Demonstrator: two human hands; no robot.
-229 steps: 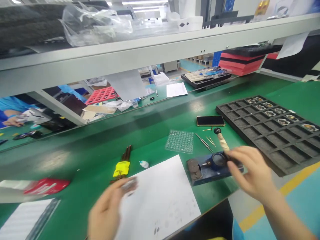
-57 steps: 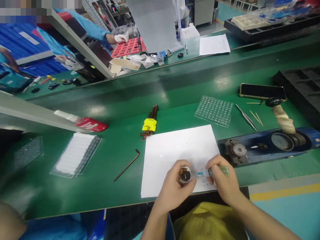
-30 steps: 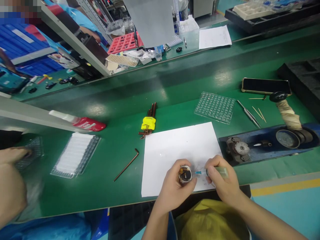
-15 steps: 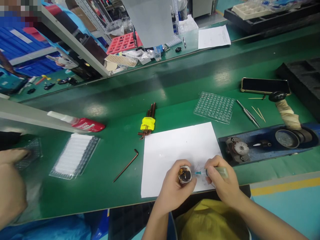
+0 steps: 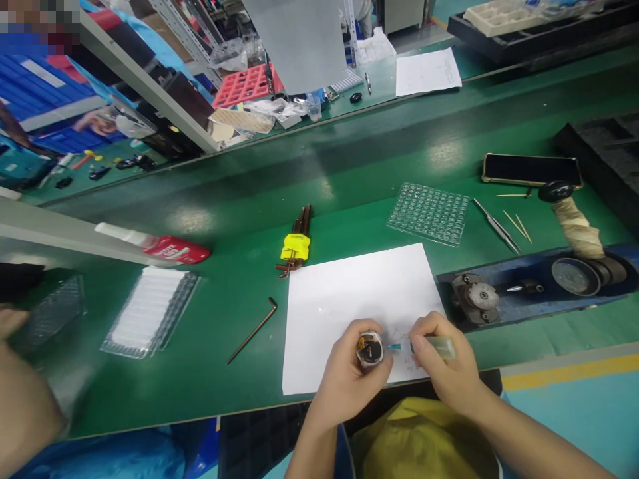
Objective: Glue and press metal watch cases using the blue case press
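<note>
My left hand (image 5: 347, 372) grips a small round metal part (image 5: 369, 348) with a dark, gold-flecked middle, held over the near edge of a white paper sheet (image 5: 349, 296). My right hand (image 5: 442, 369) holds a small clear dispenser tube (image 5: 433, 344) whose blue tip (image 5: 394, 346) points left at the round part, almost touching it. Both hands rest close together at the front of the green bench (image 5: 349, 159).
A blue fixture (image 5: 539, 286) with a wrapped handle lies right of the paper. Behind are a clear blister tray (image 5: 428, 213), tweezers (image 5: 496, 226), a phone (image 5: 532, 171), a yellow-tagged hex key set (image 5: 296, 243), a loose hex key (image 5: 252, 330), a red-labelled tube (image 5: 164, 247). Another person's arm (image 5: 24, 399) is at far left.
My two hands have held nearly still with the part and the dispenser tip together. The other person's hand at far left has drawn back from the clear tray.
</note>
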